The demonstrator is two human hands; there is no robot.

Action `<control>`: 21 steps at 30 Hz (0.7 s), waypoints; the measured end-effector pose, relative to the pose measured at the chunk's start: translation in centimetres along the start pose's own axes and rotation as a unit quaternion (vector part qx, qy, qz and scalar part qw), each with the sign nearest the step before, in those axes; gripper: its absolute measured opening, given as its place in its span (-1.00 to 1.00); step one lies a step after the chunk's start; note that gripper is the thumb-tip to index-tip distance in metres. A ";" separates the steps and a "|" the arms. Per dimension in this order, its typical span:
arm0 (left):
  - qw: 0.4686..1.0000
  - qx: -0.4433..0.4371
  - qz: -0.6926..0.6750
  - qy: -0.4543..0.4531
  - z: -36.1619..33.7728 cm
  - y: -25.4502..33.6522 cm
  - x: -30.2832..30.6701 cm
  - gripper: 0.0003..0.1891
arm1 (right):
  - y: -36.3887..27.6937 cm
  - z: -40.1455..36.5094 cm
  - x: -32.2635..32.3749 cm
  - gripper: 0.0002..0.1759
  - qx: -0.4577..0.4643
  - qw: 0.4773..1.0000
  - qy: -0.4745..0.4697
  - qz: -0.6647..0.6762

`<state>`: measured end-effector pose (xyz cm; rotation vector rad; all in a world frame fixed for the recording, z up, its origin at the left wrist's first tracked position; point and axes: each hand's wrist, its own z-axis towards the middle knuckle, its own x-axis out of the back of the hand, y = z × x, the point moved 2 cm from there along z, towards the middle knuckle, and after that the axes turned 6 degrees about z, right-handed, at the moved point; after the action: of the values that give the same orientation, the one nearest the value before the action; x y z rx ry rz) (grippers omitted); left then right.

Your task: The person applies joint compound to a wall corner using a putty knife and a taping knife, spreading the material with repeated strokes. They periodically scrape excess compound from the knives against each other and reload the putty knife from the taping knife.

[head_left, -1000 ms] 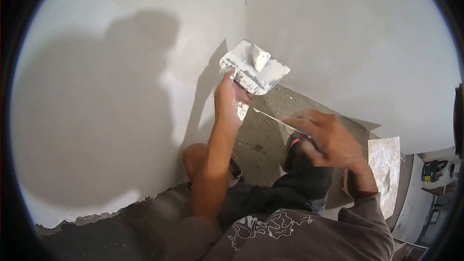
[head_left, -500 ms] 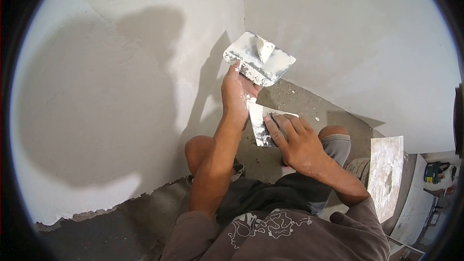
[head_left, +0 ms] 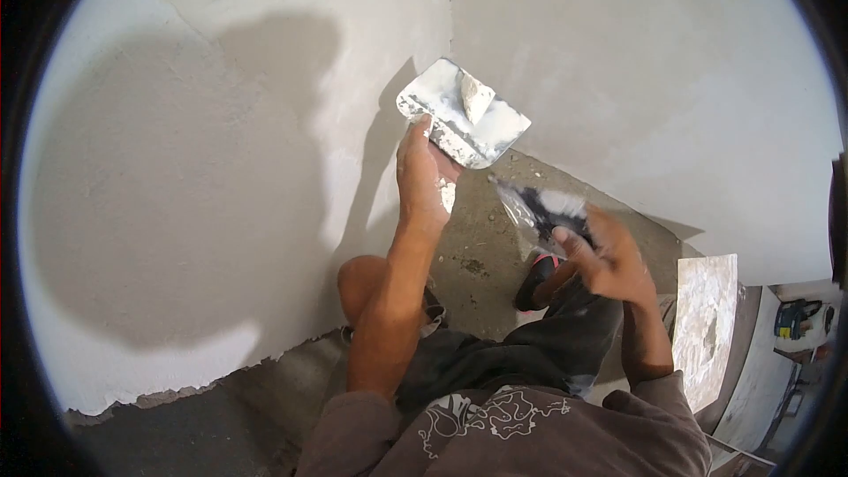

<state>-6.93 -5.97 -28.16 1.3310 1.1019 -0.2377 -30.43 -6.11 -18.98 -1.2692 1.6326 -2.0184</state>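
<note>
My left hand (head_left: 424, 172) is closed on a wide trowel (head_left: 442, 93), which it holds up near the wall corner. White paste coats the trowel's face, with a raised lump of it near the middle. More paste sticks to my left palm and wrist. My right hand (head_left: 609, 256), blurred by motion, grips a flat scraper (head_left: 539, 210) with its thumb across it. The scraper is to the right of my left wrist and apart from it, its blade pointing up and left. Its surface shows dark and whitish patches.
Grey plastered walls (head_left: 177, 212) (head_left: 654, 79) meet ahead of me. Below them is the concrete floor (head_left: 468, 247) with crumbs on it. A stained white board (head_left: 705, 327) stands at the right, and a green tool (head_left: 795, 318) lies beyond it. My knees are bent below my hands.
My right hand has moved right with the scraper, away from my left wrist, and has turned. My left hand and the trowel have shifted slightly left.
</note>
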 end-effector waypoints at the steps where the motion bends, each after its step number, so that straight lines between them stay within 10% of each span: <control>1: 1.000 -0.006 0.004 0.001 -0.1 0.1 -0.2 -0.53 | 0.4 0.1 0.4 -0.70 -0.049 0.997 0.013 0.058; 6: 0.994 0.018 0.096 0.041 0.1 0.5 0.6 -0.58 | 2.2 1.4 1.1 -0.72 -0.138 0.914 0.065 0.376; 13: 0.995 0.022 0.079 0.059 0.0 0.7 -0.1 -0.61 | 2.6 2.4 2.7 -0.70 -0.119 0.892 0.082 0.428; 17: 0.996 0.015 0.083 0.034 -0.1 0.9 -0.3 -0.59 | 0.2 2.7 4.0 -0.63 -0.069 0.987 0.112 0.096; 21: 0.993 0.023 0.116 0.015 0.0 1.2 0.0 -0.58 | -1.8 5.6 3.3 -0.26 0.336 0.896 0.033 -0.289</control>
<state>-6.11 -5.60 -27.37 1.4947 0.9610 -0.0724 -27.65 -11.45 -15.90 -1.4927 0.4537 -2.6339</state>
